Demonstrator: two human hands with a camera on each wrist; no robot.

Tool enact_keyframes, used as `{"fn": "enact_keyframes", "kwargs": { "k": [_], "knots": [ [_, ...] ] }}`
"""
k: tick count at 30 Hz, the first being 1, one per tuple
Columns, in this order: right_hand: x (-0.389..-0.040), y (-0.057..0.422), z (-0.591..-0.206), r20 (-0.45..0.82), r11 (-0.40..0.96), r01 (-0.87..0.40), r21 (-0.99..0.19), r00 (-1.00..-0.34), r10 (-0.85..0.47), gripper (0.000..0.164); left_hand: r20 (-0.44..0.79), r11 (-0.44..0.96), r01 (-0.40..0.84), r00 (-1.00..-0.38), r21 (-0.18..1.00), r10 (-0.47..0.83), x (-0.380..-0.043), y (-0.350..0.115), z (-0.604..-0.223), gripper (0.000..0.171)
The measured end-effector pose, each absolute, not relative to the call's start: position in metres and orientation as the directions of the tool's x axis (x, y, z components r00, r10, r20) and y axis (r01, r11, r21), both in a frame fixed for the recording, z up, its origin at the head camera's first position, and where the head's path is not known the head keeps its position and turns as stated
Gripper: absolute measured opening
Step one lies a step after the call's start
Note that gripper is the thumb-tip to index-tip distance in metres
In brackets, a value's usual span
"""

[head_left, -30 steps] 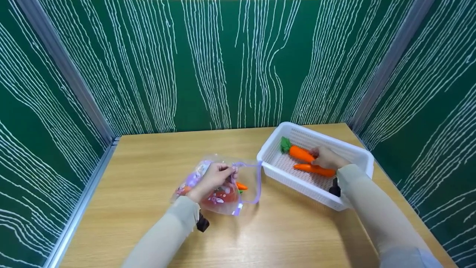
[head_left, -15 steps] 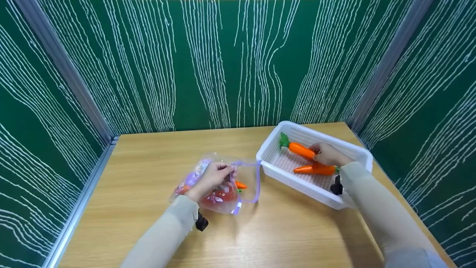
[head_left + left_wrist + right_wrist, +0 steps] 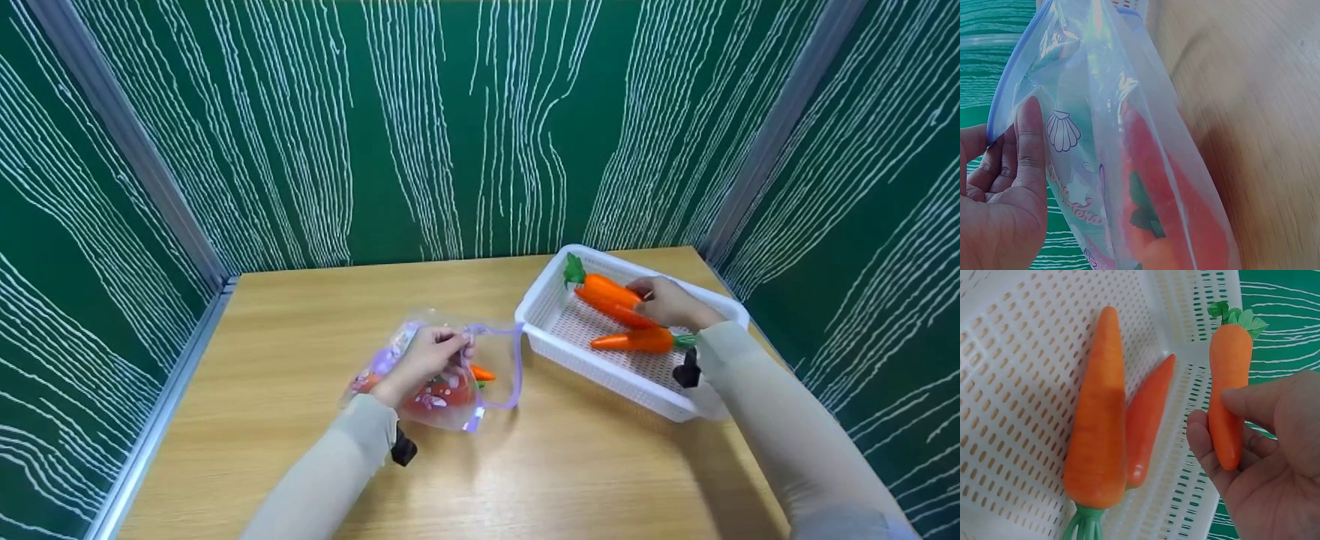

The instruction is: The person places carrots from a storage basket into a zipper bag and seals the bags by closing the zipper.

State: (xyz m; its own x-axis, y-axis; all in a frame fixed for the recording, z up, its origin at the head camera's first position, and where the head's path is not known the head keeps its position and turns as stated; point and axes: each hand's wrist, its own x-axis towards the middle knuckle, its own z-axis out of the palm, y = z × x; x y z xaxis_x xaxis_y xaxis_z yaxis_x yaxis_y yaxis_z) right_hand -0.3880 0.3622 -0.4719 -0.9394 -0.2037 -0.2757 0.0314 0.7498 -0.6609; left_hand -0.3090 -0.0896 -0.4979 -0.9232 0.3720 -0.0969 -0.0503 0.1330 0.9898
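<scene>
My left hand point(image 3: 427, 356) pinches the purple-trimmed edge of a clear zip bag point(image 3: 1067, 174) printed with shells. Orange-red vegetable shapes with green parts point(image 3: 1179, 202) show blurred through the plastic, and an orange tip point(image 3: 482, 373) appears at its mouth. In the right wrist view, my right hand point(image 3: 1275, 450) holds a leafy-topped carrot point(image 3: 1230, 377) between thumb and fingers, raised over the white basket point(image 3: 600, 379). Below it in the basket lie a larger carrot point(image 3: 1098, 422) and a smooth red-orange pointed vegetable point(image 3: 1148, 424), side by side.
The basket stands at the back right of the wooden table point(image 3: 300, 307), with the bag's mouth close to its left corner. Green panels with white lines point(image 3: 405, 135) enclose the back and sides. Metal posts point(image 3: 150, 142) mark the corners.
My right hand has lifted the leafy carrot slightly, uncovering the red-orange vegetable under it, and shifted a little right. The left hand and bag stay almost still.
</scene>
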Motion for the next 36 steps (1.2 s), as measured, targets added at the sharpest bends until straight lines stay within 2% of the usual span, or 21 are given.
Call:
{"fn": "enact_keyframes", "kwargs": {
  "k": [10,18,29,36],
  "knots": [
    [-0.382,0.362,-0.457,-0.233,0.746,0.019,-0.666,-0.955,-0.183,0.051,-0.116,0.152,-0.065,-0.926,0.986,0.36,-0.31,-0.091,-0.497,0.025],
    [-0.375,0.361,-0.448,-0.185,0.747,-0.033,-0.664,-0.961,-0.207,0.051,-0.089,0.137,-0.042,-0.929,0.99,0.36,-0.31,-0.093,-0.495,0.025],
    [-0.363,0.346,-0.438,-0.144,0.723,-0.072,-0.687,-0.962,-0.232,0.05,-0.128,0.171,-0.073,-0.932,0.983,0.339,-0.309,-0.095,-0.491,0.026],
    [-0.355,0.336,-0.436,-0.121,0.712,-0.108,-0.694,-0.957,-0.263,0.05,-0.11,0.137,-0.063,-0.925,0.988,0.364,-0.308,-0.095,-0.492,0.026]
  ]
}}
